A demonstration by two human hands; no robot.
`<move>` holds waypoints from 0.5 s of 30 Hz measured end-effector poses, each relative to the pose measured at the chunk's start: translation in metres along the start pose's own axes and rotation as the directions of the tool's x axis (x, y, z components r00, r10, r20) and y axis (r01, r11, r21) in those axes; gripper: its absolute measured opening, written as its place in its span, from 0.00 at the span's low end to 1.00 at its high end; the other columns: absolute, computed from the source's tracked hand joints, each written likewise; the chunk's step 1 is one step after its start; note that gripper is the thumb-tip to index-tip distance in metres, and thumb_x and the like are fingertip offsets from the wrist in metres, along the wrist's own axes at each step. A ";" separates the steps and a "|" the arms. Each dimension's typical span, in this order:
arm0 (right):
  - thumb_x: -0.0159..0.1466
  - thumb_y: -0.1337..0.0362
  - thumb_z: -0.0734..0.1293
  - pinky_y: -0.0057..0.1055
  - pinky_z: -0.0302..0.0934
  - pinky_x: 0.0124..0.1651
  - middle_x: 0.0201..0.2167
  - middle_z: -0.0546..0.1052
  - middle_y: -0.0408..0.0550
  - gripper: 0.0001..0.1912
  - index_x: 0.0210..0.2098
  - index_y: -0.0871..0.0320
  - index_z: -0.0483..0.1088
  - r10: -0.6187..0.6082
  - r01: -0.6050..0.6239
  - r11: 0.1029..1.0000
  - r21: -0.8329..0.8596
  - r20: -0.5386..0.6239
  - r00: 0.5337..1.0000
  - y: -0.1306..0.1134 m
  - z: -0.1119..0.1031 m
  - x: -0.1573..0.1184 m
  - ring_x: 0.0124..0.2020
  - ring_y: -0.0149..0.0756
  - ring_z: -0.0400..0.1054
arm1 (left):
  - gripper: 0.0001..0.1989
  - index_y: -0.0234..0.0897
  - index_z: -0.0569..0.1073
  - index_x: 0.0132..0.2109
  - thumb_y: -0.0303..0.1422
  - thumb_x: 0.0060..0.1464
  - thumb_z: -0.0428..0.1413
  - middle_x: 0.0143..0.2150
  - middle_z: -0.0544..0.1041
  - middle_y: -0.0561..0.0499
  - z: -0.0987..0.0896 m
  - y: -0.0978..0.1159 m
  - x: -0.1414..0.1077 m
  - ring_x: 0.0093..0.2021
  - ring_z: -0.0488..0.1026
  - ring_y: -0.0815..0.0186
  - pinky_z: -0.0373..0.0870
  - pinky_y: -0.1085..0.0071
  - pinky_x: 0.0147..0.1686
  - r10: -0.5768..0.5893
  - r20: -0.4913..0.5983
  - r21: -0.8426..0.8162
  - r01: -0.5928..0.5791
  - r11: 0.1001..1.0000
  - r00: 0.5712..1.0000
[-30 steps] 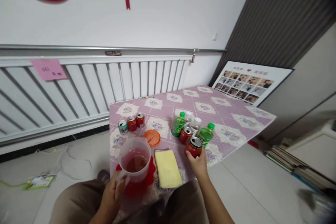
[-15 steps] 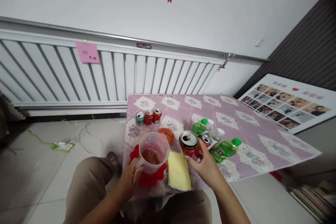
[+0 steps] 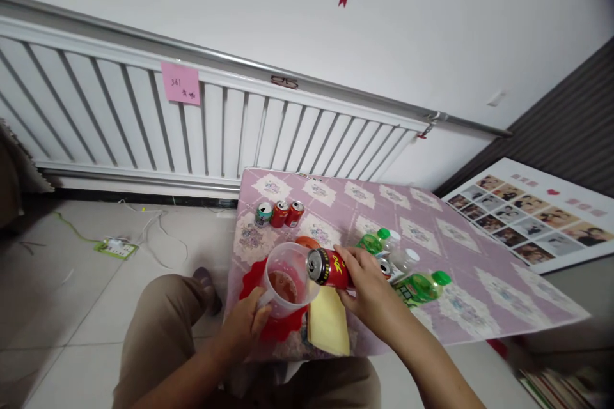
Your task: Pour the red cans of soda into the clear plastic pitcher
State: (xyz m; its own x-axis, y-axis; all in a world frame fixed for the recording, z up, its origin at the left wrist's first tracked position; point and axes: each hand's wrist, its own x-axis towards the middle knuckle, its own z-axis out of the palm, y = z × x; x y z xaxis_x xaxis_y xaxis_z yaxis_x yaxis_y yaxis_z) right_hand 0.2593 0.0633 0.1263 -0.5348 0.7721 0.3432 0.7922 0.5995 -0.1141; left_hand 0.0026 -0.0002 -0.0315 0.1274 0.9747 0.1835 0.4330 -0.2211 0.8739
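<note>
My left hand (image 3: 248,321) grips the handle of a clear plastic measuring jug (image 3: 307,297), which holds some reddish-brown liquid (image 3: 283,286). The jug is above a red scalloped mat (image 3: 281,326). In my right hand (image 3: 367,284) is a red drink can (image 3: 337,268), tipped nearly onto its side with its opened top over the jug's right rim. Whether liquid runs from it I cannot make out. A folded yellow cloth (image 3: 328,326) lies just right of the jug. Behind the jug and can, an orange dish (image 3: 307,242) is partly hidden.
At the table's left stand a green can (image 3: 263,215) and two red cans (image 3: 286,213). To the right lie several plastic bottles, one a green bottle (image 3: 417,289), near another can (image 3: 385,267). A white radiator (image 3: 288,134) runs along the wall behind the patterned tablecloth (image 3: 480,287).
My right hand has tilted the red can from upright to nearly sideways and brought it left to the jug's rim. The jug stays in my left hand. The view has rotated slightly.
</note>
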 end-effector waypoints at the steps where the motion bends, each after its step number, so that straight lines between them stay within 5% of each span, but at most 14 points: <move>1: 0.58 0.73 0.65 0.48 0.65 0.56 0.51 0.69 0.59 0.33 0.62 0.61 0.61 -0.017 0.017 1.000 -0.021 0.009 1.000 -0.001 0.000 0.002 0.52 0.48 0.65 | 0.13 0.38 0.69 0.42 0.41 0.65 0.44 0.35 0.77 0.47 0.000 0.001 0.000 0.35 0.73 0.60 0.68 0.66 0.37 0.008 0.006 -0.008 -0.008 1.000 1.000; 15: 0.61 0.70 0.66 0.48 0.67 0.53 0.50 0.70 0.63 0.27 0.61 0.64 0.67 -0.040 0.077 0.965 -0.250 0.150 0.988 -0.009 -0.006 0.019 0.52 0.51 0.64 | 0.13 0.37 0.70 0.45 0.37 0.63 0.43 0.35 0.79 0.46 -0.005 0.008 0.002 0.34 0.74 0.60 0.68 0.67 0.37 -0.017 0.057 0.001 0.017 1.000 0.998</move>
State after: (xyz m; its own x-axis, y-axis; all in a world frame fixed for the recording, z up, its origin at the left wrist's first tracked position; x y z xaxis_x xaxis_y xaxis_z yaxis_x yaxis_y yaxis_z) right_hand 0.2436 0.0708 0.1389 -0.6039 0.7706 0.2037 0.7970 0.5852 0.1493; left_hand 0.0012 -0.0002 -0.0222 0.1707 0.9750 0.1423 0.4365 -0.2043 0.8762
